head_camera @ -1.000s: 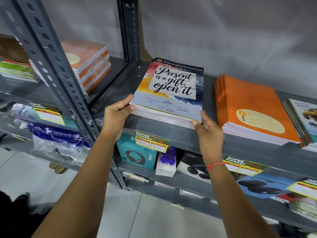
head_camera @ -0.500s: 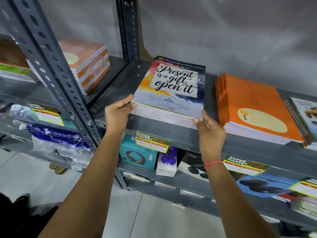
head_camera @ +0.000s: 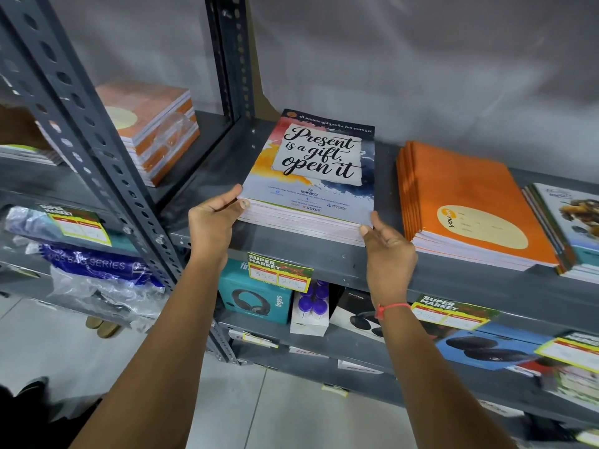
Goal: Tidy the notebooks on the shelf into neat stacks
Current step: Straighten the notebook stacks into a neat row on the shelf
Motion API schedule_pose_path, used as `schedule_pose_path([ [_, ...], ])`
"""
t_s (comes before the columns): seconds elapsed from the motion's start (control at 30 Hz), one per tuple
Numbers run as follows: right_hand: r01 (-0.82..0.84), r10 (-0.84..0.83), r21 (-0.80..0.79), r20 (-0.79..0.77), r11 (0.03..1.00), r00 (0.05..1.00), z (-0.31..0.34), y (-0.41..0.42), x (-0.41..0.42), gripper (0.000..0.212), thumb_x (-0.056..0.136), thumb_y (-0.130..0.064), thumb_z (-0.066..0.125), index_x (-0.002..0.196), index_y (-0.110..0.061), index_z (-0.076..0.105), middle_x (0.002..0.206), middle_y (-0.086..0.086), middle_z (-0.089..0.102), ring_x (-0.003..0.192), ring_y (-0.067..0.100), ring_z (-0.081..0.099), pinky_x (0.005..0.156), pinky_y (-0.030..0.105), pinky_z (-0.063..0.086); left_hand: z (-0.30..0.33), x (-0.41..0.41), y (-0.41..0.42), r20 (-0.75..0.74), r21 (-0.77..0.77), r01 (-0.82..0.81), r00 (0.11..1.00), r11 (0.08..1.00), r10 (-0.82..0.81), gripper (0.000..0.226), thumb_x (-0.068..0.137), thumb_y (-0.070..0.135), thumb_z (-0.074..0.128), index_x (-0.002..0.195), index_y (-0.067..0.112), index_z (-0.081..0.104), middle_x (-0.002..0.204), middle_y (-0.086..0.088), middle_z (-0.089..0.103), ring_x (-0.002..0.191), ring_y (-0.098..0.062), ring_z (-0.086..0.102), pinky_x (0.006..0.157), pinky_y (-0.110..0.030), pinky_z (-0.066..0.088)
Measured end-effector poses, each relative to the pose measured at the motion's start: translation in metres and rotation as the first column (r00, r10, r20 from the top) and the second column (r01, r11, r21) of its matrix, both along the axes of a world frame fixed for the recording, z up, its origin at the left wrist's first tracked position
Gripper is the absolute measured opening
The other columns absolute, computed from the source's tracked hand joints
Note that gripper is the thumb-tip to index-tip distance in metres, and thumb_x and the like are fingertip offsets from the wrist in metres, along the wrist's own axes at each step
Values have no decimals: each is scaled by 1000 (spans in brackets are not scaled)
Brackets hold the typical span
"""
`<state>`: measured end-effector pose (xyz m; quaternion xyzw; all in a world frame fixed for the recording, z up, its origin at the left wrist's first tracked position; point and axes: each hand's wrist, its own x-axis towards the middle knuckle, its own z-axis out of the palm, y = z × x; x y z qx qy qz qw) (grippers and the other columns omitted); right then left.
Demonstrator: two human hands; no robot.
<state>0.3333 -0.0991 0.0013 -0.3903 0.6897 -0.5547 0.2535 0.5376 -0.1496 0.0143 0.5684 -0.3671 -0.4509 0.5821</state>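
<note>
A stack of notebooks with a "Present is a gift, open it" cover (head_camera: pixel 311 176) lies on the grey metal shelf (head_camera: pixel 340 257). My left hand (head_camera: pixel 212 222) grips the stack's near left corner, thumb on the cover and fingers against the page edges. My right hand (head_camera: pixel 385 251) presses its fingertips against the near right corner. To the right lies a stack of orange notebooks (head_camera: pixel 466 202), and beyond it a stack with picture covers (head_camera: pixel 570 222) at the frame's right edge.
A perforated steel upright (head_camera: pixel 81 124) stands at left, with an orange notebook pile (head_camera: pixel 155 131) behind it on the neighbouring shelf. Lower shelves hold headphone boxes (head_camera: pixel 256 296), a small white box (head_camera: pixel 309 312) and plastic-wrapped bags (head_camera: pixel 90 270). Price tags (head_camera: pixel 278 270) hang on the shelf lips.
Both hands stay on the near corners of the printed stack. The stack has shifted slightly back and squared up on the shelf; my left thumb now rests on the cover.
</note>
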Motion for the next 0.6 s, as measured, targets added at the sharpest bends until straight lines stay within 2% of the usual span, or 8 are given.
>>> schedule_pose_path([
  [0.17, -63, 63, 3, -3, 998, 998, 3, 4, -3, 39, 89, -10, 58, 128, -8, 56, 129, 8, 62, 100, 4, 53, 94, 12, 37, 9, -2, 7, 11, 37, 15, 1000, 999, -16, 37, 85, 1, 61, 121, 6, 61, 116, -5, 66, 99, -12, 62, 102, -25, 45],
  [0.23, -136, 135, 24, 17, 990, 991, 6, 9, -5, 42, 89, -9, 56, 131, -9, 53, 129, 7, 61, 104, 5, 53, 97, 13, 36, 13, -11, 15, 136, 22, -98, 986, 995, 94, 35, 87, 5, 59, 122, 7, 60, 123, -7, 65, 104, -12, 60, 99, -19, 43],
  [0.3, -180, 178, 21, 56, 983, 982, 10, 19, -13, 42, 89, -7, 56, 131, -8, 52, 132, 8, 59, 115, 10, 55, 106, 19, 36, 21, -34, 30, 347, -109, -244, 899, 963, 268, 35, 90, 10, 55, 125, 7, 58, 129, -8, 62, 106, -12, 60, 97, -14, 42],
  [0.37, -152, 153, -42, 47, 988, 987, 16, 33, -30, 38, 89, -8, 56, 127, -6, 57, 128, 5, 61, 114, 5, 57, 104, 14, 39, 30, -70, 46, 397, -265, -220, 862, 939, 315, 36, 92, 14, 52, 128, 9, 55, 129, -5, 60, 116, -15, 59, 100, -14, 41],
  [0.43, -25, 19, -155, -40, 988, 999, 20, 47, -55, 30, 91, -10, 55, 119, -8, 64, 117, 0, 65, 95, -7, 60, 86, -4, 37, 33, -111, 57, 387, -345, -68, 898, 936, 208, 35, 92, 12, 53, 126, 8, 56, 122, 4, 57, 113, -4, 55, 94, 2, 37],
  [0.47, 51, -66, -227, -58, 973, 996, 22, 54, -70, 27, 91, -12, 55, 115, -12, 67, 115, 1, 67, 92, -7, 61, 83, -5, 37, 32, -132, 61, 392, -344, 22, 912, 939, 123, 35, 91, 10, 54, 126, 8, 56, 121, 6, 56, 110, 0, 54, 90, 7, 35],
  [0.57, 227, -234, -372, 27, 900, 972, 23, 66, -125, 24, 92, -25, 51, 112, -38, 56, 123, 3, 61, 117, 17, 56, 100, 23, 44, 20, -188, 66, 422, -235, 213, 901, 949, -98, 37, 93, 12, 52, 129, 8, 53, 132, -5, 58, 113, -3, 51, 84, 11, 31],
  [0.6, 279, -267, -370, 83, 886, 960, 22, 68, -146, 27, 92, -27, 50, 116, -39, 52, 130, 5, 57, 126, 22, 51, 105, 32, 41, 14, -205, 67, 429, -185, 251, 890, 950, -152, 39, 94, 15, 50, 132, 9, 50, 136, -7, 55, 119, -6, 50, 86, 8, 31],
])
